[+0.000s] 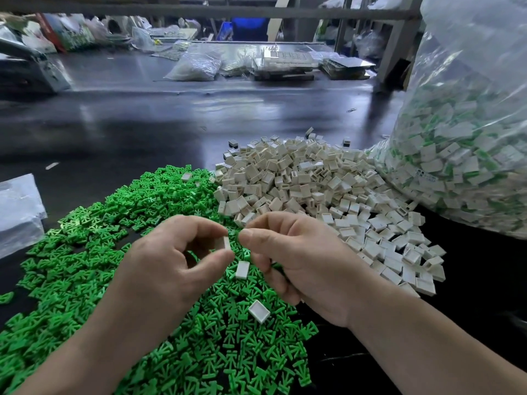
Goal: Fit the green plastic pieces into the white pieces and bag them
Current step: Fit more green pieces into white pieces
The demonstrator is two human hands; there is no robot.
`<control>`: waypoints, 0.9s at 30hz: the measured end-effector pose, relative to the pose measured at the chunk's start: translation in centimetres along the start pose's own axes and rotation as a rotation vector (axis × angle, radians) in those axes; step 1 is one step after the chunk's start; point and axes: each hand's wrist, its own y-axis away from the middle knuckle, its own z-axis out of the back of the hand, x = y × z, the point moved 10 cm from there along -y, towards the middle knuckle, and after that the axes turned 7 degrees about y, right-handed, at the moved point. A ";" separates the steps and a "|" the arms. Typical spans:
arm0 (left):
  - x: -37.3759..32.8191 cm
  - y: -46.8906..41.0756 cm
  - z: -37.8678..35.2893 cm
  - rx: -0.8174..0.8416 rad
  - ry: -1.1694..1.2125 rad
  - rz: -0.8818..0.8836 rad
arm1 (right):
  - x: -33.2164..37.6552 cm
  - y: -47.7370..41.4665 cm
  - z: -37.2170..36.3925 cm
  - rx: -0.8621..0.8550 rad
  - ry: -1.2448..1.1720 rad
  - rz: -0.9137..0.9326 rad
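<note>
Closest in, a wide heap of small bright-green forked plastic pieces (199, 352) spreads over the dark glossy worktable (128, 124). A stray white square cap (259, 311) lies on top of it and a second stray white cap (242, 269) sits just beyond. Above the heap, the left hand (171, 266) pinches a small white hollow plastic piece (226, 243) edge-on between thumb and forefinger, other fingers loosely curled. The right hand (299, 258) sits opposite with its fingers curled, forefinger tip and thumb drawn together just beside that white piece. Whether a green piece is between them I cannot tell; it is hidden. These parts look feather-light, rigid and smooth, so they are likely slippery and apt to flick away. I'd judge the sound hold is on the white piece's flat faces, with its opening turned toward the other hand. The green one is best taken by its broad end so the prongs lead. Little force should be needed, though thin prongs could bend if pushed in skewed. Further back on the right, the big mound of loose white box-shaped pieces (308, 183) touches the green heap. Beyond it, at the right edge, the tall clear plastic bag (470, 155) bulges with white-and-green pieces. Far across the table, more clear bags (196, 67) lie blurred.
</note>
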 end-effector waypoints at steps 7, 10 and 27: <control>-2.8 0.5 -1.0 0.008 -0.079 -0.231 | -0.3 0.3 -1.6 0.090 0.078 -0.028; -3.5 0.7 -1.3 0.040 -0.068 -0.322 | -0.5 0.3 -1.6 0.111 -0.007 -0.073; 2.1 -0.8 -2.7 0.183 -0.688 -0.099 | 0.0 -0.4 0.5 0.077 -0.358 -0.033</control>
